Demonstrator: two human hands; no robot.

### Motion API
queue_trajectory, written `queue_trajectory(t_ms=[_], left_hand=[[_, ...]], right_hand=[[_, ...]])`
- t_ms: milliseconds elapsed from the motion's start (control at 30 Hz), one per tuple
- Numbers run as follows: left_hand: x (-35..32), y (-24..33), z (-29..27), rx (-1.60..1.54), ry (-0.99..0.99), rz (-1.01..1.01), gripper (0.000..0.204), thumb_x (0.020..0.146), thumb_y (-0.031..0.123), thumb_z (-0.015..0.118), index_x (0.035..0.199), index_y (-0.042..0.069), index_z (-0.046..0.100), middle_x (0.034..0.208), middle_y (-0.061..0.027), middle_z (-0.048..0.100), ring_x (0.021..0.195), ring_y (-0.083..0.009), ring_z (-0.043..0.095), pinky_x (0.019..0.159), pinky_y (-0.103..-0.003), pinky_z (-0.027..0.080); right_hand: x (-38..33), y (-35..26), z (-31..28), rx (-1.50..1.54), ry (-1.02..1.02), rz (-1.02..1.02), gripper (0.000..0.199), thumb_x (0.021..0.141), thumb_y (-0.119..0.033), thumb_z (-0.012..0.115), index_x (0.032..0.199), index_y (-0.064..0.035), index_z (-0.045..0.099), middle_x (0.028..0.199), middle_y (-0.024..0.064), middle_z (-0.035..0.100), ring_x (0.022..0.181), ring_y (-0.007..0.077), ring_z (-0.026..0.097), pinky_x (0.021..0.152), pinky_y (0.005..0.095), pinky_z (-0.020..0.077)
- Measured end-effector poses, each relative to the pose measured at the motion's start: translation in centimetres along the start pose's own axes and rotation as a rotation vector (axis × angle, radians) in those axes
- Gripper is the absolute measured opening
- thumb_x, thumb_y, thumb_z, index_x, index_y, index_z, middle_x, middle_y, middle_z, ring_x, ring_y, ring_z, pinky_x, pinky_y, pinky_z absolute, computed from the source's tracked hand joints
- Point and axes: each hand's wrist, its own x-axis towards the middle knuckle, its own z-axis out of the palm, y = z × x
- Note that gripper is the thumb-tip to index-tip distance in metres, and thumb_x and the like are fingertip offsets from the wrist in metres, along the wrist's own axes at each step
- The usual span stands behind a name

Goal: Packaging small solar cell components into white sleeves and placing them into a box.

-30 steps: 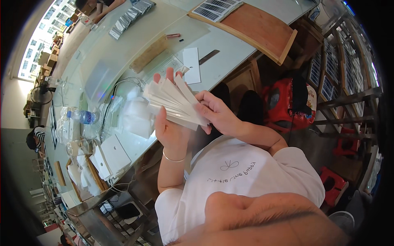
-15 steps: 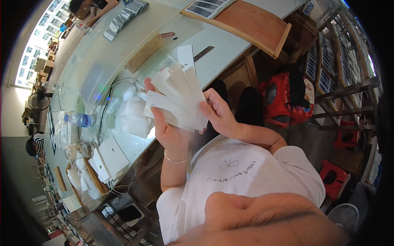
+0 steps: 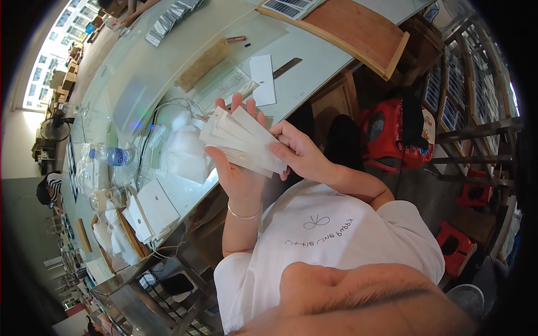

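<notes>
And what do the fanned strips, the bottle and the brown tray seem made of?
Fanned strips: perhaps paper or thin plastic; pale, flat, softly sheened.
Bottle: probably clear, glossy plastic; see-through wall.
Brown tray: likely wood, dull finish; mottled reddish-brown panel, tan rim.

From where I stand, this looks like a workshop for handwork. A long glass-topped surface (image 3: 314,61) runs through the room, carrying white cards (image 3: 152,204), a roll of clear tape (image 3: 101,201) and a metal straightedge (image 3: 287,68). To the right a rack (image 3: 479,131) holds dark patterned panels (image 3: 451,84), with a red plastic stool (image 3: 462,257) near it. Cardboard boxes (image 3: 68,81) line the window side (image 3: 47,61), and someone in stripes (image 3: 54,182) is off to the left.
</notes>
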Motion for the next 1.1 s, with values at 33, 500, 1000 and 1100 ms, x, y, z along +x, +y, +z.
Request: queue_trajectory(t_ms=[33, 500, 1000, 1100], left_hand=[[0.1, 0.0, -0.5, -0.008, -0.038, 0.016, 0.084, 0.100, 0.063, 0.044, 0.159, 0.009, 0.018, 0.163, -0.0173, 0.023, 0.147, -0.0356, 0.031, 0.121, -0.050, 0.025], [-0.6, 1.5, -0.5, 0.249, 0.026, 0.044, 0.075, 0.098, 0.013, 0.058, 0.159, 0.005, 0.015, 0.154, -0.0231, 0.038, 0.133, -0.0293, 0.051, 0.114, -0.043, 0.038], [-3.2, 1.9, -0.2, 0.303, 0.049, -0.304, 0.038, 0.101, 0.007, 0.053, 0.136, -0.004, 0.045, 0.107, -0.0143, 0.061, 0.093, -0.0215, 0.061, 0.086, -0.039, 0.053], [-3.4, 1.8, -0.1, 0.277, 0.023, -0.316, 0.032, 0.102, 0.008, 0.050, 0.131, -0.006, 0.048, 0.102, -0.0123, 0.063, 0.095, -0.0202, 0.062, 0.089, -0.039, 0.053]], right_hand=[[0.2, -0.2, 0.0, -0.002, -0.019, 0.035, 0.024, 0.107, -0.023, 0.049, 0.118, -0.0023, 0.045, 0.086, 0.0068, 0.064, 0.054, 0.0093, 0.060, 0.048, 0.0218, 0.0479], [1.4, 1.2, 1.5, -0.096, 0.031, -0.044, 0.025, 0.102, -0.020, 0.059, 0.115, -0.0026, 0.047, 0.084, 0.0074, 0.065, 0.064, 0.0112, 0.065, 0.052, 0.0246, 0.0526], [6.0, -8.1, -0.7, -0.714, -0.117, -0.602, 0.014, 0.089, -0.005, 0.072, 0.101, -0.0022, 0.065, 0.094, 0.0054, 0.060, 0.085, 0.0149, 0.059, 0.074, 0.0296, 0.0508], [6.0, -7.7, -0.7, -0.630, -0.120, -0.445, 0.010, 0.090, -0.005, 0.071, 0.097, -0.0024, 0.064, 0.095, 0.0055, 0.058, 0.085, 0.0149, 0.058, 0.074, 0.0300, 0.0507]])
